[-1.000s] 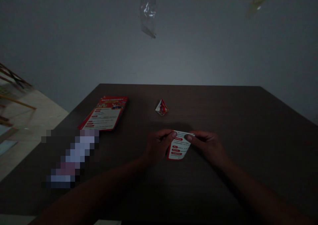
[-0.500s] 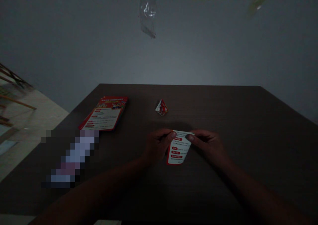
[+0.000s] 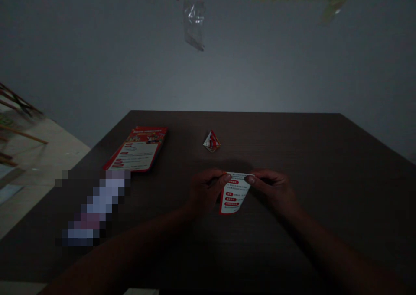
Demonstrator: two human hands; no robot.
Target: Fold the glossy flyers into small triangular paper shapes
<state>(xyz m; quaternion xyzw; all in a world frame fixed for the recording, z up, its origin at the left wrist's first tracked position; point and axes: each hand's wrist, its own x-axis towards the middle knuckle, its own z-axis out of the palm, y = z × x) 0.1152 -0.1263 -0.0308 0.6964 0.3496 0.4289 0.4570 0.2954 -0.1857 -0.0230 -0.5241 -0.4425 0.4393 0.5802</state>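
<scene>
A folded paper leaflet [image 3: 234,195], white with red labels and a red edge, is held up over the table between both hands. My left hand [image 3: 208,190] pinches its upper left corner, thumb on the printed face. At the upper right corner, my right hand [image 3: 273,191] grips it the same way, its fingers curled behind the sheet. Beyond the hands stands a small folded paper shape [image 3: 212,142] in red and white, pointed at the top. The leaflet's back is hidden from me.
A stack of red and white leaflets [image 3: 138,149] lies at the left of the dark wooden table [image 3: 276,134]. In front of it is a pixelated strip [image 3: 97,208] whose content I cannot make out. Behind the table rises a grey wall [image 3: 260,69] with clear plastic [image 3: 194,24] hanging on it.
Both hands keep their hold on the leaflet. Its lower end has shifted very slightly, and the thumbs have barely moved. Everything else stays where it was.
</scene>
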